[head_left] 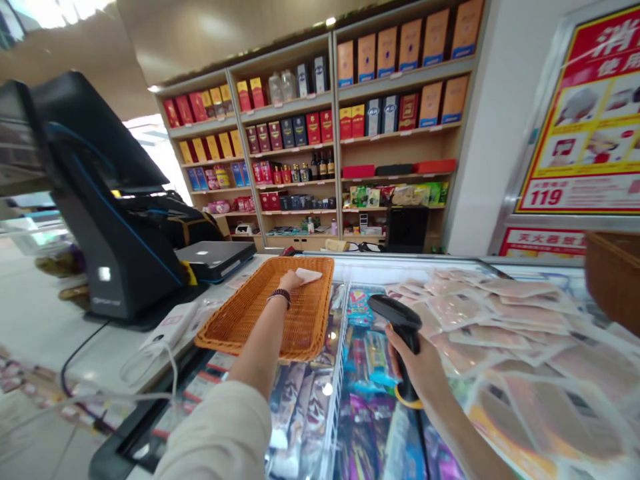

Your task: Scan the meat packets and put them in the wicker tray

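Inside the orange-brown wicker basket (235, 320), my left hand (290, 281) is closed on a small white flat piece (309, 275), paper or a packet; I cannot tell which. A beaded bracelet circles that wrist. My right hand (416, 360) grips the handle of a black barcode scanner (396, 312), its head tilted up to the left. The scanner has a yellow ring at its base, and its cord hangs down. Both hands are above a glass-topped freezer holding colourful packaged goods (367, 360).
Flat clear packages (500, 313) are piled on the right of the freezer. On the left counter stand a dark checkout terminal (115, 233) and a flat grey-black device (217, 257), with white cables nearby. Shelves (300, 150) of boxed goods line the back. A brown basket (613, 273) is far right.
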### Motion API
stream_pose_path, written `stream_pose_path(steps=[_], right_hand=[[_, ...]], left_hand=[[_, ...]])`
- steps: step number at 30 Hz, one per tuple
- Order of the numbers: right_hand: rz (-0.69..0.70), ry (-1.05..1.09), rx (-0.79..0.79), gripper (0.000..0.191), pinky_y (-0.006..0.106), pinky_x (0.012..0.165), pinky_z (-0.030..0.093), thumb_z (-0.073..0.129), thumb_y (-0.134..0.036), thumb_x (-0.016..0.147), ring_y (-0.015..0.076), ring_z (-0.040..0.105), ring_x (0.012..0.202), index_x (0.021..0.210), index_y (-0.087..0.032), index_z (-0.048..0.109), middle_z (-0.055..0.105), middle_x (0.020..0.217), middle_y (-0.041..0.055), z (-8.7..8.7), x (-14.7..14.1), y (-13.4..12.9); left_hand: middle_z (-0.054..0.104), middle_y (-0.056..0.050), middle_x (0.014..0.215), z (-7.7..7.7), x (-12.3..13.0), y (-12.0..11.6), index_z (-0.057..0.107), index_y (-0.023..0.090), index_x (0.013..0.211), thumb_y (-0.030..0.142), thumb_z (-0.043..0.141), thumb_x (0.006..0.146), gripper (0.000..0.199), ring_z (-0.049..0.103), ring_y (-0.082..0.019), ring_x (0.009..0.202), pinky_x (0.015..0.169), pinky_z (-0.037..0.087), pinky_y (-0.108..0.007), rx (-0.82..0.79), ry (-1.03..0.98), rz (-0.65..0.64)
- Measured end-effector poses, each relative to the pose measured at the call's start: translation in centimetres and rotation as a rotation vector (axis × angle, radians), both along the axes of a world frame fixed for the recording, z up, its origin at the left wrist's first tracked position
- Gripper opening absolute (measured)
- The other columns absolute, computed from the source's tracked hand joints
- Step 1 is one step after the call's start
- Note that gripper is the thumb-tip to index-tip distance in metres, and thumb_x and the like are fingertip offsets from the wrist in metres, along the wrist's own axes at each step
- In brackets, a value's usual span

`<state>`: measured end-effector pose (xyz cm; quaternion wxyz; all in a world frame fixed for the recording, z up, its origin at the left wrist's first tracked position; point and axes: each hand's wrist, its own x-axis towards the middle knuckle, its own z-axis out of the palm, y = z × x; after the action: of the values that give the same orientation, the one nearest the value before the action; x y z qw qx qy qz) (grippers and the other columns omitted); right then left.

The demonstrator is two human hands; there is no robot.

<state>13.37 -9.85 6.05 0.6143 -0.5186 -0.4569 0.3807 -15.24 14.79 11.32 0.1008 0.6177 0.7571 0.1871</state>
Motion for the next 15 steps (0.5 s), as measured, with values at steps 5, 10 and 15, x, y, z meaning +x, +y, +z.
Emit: stream_pose_path(steps=[5, 10, 15], right_hand=[[0.021, 0.003, -0.004, 0.062, 0.031, 0.040, 0.043, 0.080, -0.084, 0.076, 0.0164, 0.049, 0.037, 0.068, -0.026, 0.059, 0.053, 0.045, -0.0019, -0.3, -0.3, -0.1], [0.037, -0.005, -0.003, 0.062, 0.030, 0.041, 0.043, 0.080, -0.084, 0.077, 0.0157, 0.049, 0.037, 0.068, -0.026, 0.059, 0.056, 0.047, -0.0010, -0.2, -0.1, 0.0], [0.013, -0.013, 0.021, 0.067, 0.031, 0.037, 0.041, 0.079, -0.090, 0.070, 0.0157, 0.048, 0.035, 0.067, -0.027, 0.057, 0.054, 0.046, -0.0016, 0.2, -0.3, 0.1]], left_hand=[[0.069, -0.037, 0.147, -0.6, 0.4, 0.9, 0.071, 0.007, 0.140, 0.036, 0.088, 0.080, 0.068, 0.062, -0.050, 0.147, 0.112, 0.052, -0.054, 0.002, 0.040, 0.057], [0.081, -0.029, 0.128, 0.0, 0.1, -0.8, 0.083, 0.011, 0.118, 0.029, 0.085, 0.085, 0.038, 0.075, -0.044, 0.128, 0.101, 0.058, -0.043, 0.033, 0.033, -0.022], [0.084, -0.022, 0.099, 0.7, 0.6, -4.3, 0.083, 0.016, 0.080, 0.030, 0.084, 0.085, 0.015, 0.079, -0.039, 0.115, 0.096, 0.056, -0.036, 0.128, -0.006, -0.191]])
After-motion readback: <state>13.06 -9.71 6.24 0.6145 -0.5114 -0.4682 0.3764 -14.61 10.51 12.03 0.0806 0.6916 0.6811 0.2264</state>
